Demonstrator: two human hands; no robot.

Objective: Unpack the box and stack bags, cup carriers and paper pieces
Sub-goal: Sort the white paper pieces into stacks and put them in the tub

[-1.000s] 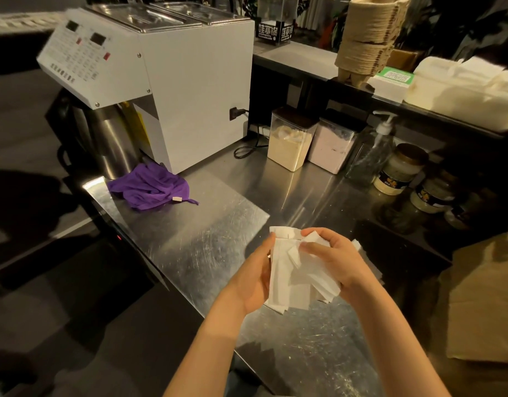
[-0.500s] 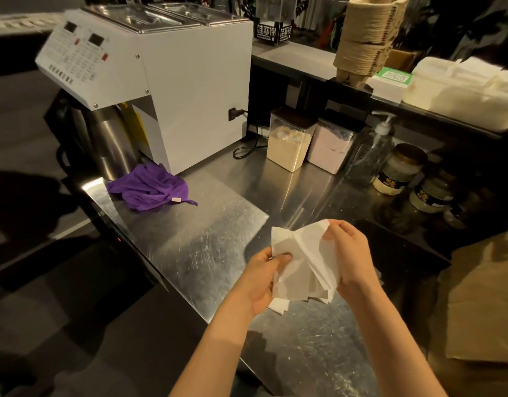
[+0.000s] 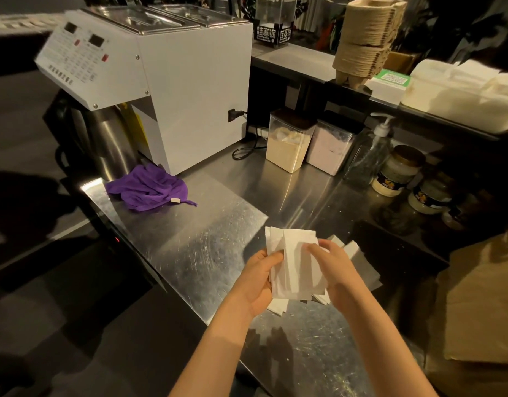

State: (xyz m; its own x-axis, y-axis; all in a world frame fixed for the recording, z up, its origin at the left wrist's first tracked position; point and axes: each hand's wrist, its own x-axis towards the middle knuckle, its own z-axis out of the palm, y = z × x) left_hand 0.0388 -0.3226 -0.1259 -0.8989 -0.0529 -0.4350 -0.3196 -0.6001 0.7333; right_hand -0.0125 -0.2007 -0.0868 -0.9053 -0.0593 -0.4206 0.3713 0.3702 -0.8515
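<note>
Above the steel counter [image 3: 207, 242], I see both hands holding a sheaf of white paper pieces [image 3: 295, 262]. The left hand [image 3: 260, 277] grips its left edge, thumb on top. The right hand [image 3: 333, 265] pinches the top sheet with curled fingers. On the rear shelf, a clear box [image 3: 273, 32] bears white Chinese characters I cannot read surely. A green label [image 3: 391, 78] shows a QR code beside stacked cup carriers [image 3: 367, 35].

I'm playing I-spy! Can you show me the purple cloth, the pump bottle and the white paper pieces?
purple cloth [image 3: 145, 187], head view, middle of its crumpled folds.
pump bottle [image 3: 368, 157], head view, its clear body.
paper pieces [image 3: 297, 263], head view, the front sheet of the bundle.
</note>
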